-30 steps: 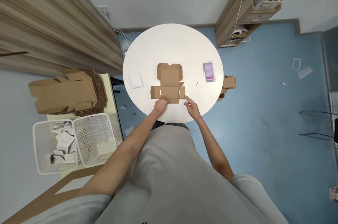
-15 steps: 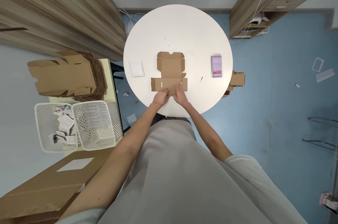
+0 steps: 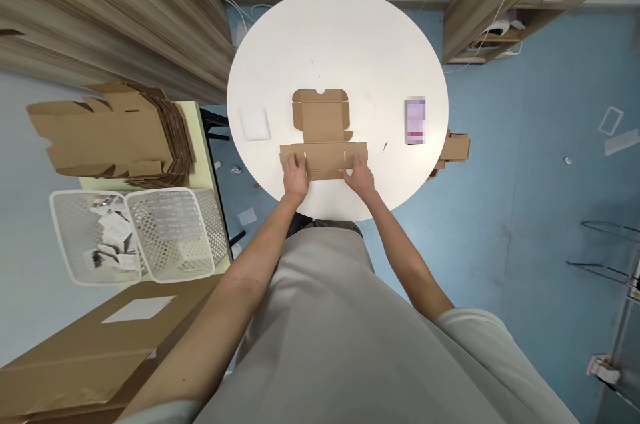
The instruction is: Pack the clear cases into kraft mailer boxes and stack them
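Observation:
A flat brown cardboard box (image 3: 324, 121), unfolded, lies on the white oval table (image 3: 335, 31) in front of me. Its notched lid end points away from me, and the wider slotted part is nearest my body. My left hand (image 3: 296, 179) grips the near left corner, fingers on the side flap and thumb at the front edge. At the near right corner, my right hand (image 3: 361, 177) holds the other side flap, thumb apart from the fingers. My palms hide part of both flaps. A white square packet (image 3: 255, 123) lies to the left, and a purple box (image 3: 415, 121), blurred, to the right.
Left of the table, a stack of flattened cardboard boxes (image 3: 110, 137) sits on a side table beside two white plastic baskets (image 3: 173, 277). A large carton (image 3: 75, 357) stands at lower left. More cardboard boxes (image 3: 456, 147) show past the table's right edge.
Both hands have moved apart, from the middle of the front edge out to the side flaps. The front panel, hidden under my fingers before, now shows between them. The view has shifted slightly.

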Demonstrator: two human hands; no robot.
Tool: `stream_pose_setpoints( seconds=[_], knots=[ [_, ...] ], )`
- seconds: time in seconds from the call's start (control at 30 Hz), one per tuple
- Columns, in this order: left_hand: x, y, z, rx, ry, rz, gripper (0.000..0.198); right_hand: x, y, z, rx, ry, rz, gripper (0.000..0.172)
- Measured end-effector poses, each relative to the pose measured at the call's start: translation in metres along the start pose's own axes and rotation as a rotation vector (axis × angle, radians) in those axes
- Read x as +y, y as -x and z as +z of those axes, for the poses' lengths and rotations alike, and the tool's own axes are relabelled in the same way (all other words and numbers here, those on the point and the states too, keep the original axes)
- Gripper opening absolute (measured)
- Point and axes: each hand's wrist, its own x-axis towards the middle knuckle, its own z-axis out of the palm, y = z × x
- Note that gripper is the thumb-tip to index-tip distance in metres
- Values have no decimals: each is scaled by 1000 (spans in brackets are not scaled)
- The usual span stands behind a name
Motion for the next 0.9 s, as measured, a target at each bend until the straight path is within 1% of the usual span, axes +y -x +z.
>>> stream_pose_setpoints(
  seconds=[0.07,0.13,0.27,0.33,0.4,0.43,0.5,0.57,0.67,0.77,0.83,0.9],
  knots=[
    [0,1,2,-35,3,-12,77,-10,0,4,14,35,31,94],
    [0,0,2,-41,23,-18,76,-18,1,10,45,43,46,99],
    [-1,-3,-4,-40,61,6,76,-28,-1,17,128,3,54,99],
    [-4,-5,-9,-69,41,46,82,-30,-9,14,119,-12,93,98],
    [-9,-6,-15,-97,14,100,93,-33,-21,6,105,-28,132,96],
    [-11,-7,-17,-108,6,123,99,-35,-29,1,115,-38,133,95],
    [-13,-7,-20,-128,3,154,105,-41,-45,-11,182,-51,91,91],
    [-13,-7,-23,-142,7,160,102,-49,-61,-22,218,-49,45,85],
    [-12,-8,-24,-148,13,145,94,-63,-84,-34,166,-50,39,76],
    [-12,-9,-23,-137,44,135,89,-72,-101,-37,136,-81,33,71],
    [-15,-11,-22,-125,80,123,81,-73,-105,-37,142,-114,21,75],
    [-18,-13,-20,-109,121,113,70,-68,-100,-36,131,-153,7,86]
  ],
)
